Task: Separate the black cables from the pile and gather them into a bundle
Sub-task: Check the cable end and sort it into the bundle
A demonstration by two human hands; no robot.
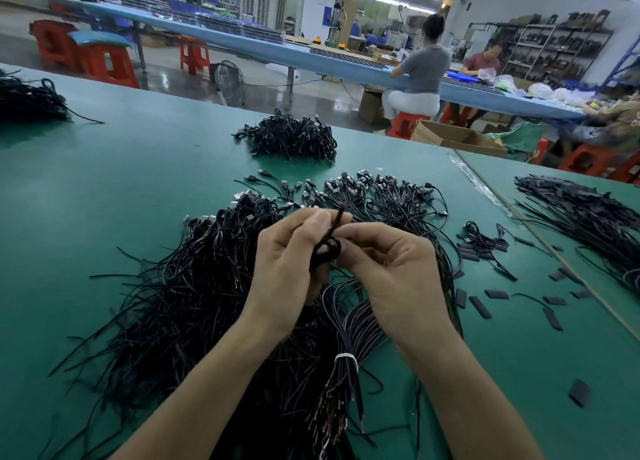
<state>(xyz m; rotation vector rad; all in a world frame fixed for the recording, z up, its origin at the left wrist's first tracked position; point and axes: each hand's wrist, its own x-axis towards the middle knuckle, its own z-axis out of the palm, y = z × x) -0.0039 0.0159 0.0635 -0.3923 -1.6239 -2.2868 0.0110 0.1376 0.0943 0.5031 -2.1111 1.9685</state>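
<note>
Your left hand (pixel 287 262) and right hand (pixel 394 269) grip one looped black cable (pixel 329 243); tug hard and its tail could snag the pile (pixel 194 286).

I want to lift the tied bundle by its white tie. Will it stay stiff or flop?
Probably flops: the bundle is thin cables, already curving either side of the white tie. It should stay together there, but its ends fan out and may snag the pile. Likely light.
</note>
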